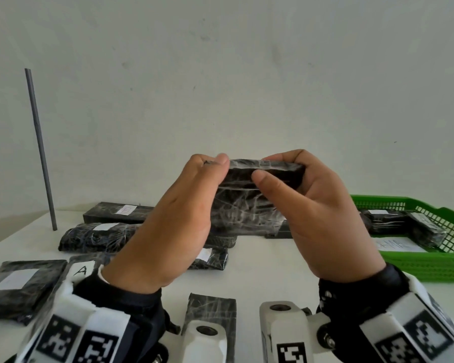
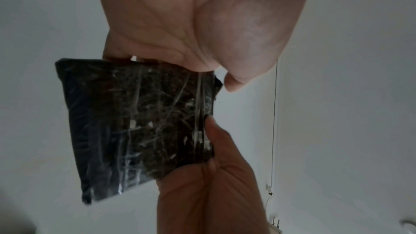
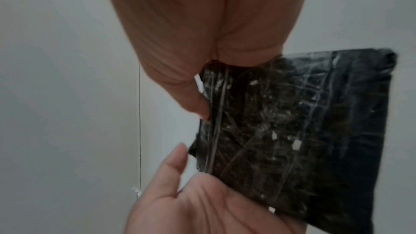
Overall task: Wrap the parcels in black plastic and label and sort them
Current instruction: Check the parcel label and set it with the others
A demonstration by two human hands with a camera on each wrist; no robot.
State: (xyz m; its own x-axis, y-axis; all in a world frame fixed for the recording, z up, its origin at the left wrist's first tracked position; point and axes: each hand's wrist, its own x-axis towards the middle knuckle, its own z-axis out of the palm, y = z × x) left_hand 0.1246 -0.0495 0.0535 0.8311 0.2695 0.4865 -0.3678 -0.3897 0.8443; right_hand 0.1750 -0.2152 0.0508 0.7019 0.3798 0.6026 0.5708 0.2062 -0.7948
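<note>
A flat parcel [image 1: 247, 203] wrapped in black plastic under clear film is held up in the air above the white table [image 1: 260, 260]. My left hand [image 1: 218, 162] pinches its upper left corner between thumb and fingers. My right hand [image 1: 278, 169] grips the right end, thumb on the near face and fingers curled behind. In the left wrist view the parcel [image 2: 135, 122] hangs below my left hand [image 2: 227, 79], with the right hand [image 2: 211, 131] at its edge. In the right wrist view the right hand [image 3: 202, 108] holds the parcel [image 3: 292, 131] while the left hand [image 3: 180, 175] touches its lower corner.
Several wrapped parcels with white labels [image 1: 97, 235] lie across the table's left and middle; one bears an A [image 1: 81, 271]. Another parcel [image 1: 210, 310] lies at the near edge. A green basket [image 1: 417, 265] on the right holds wrapped parcels. A grey rod [image 1: 40, 150] stands at the far left.
</note>
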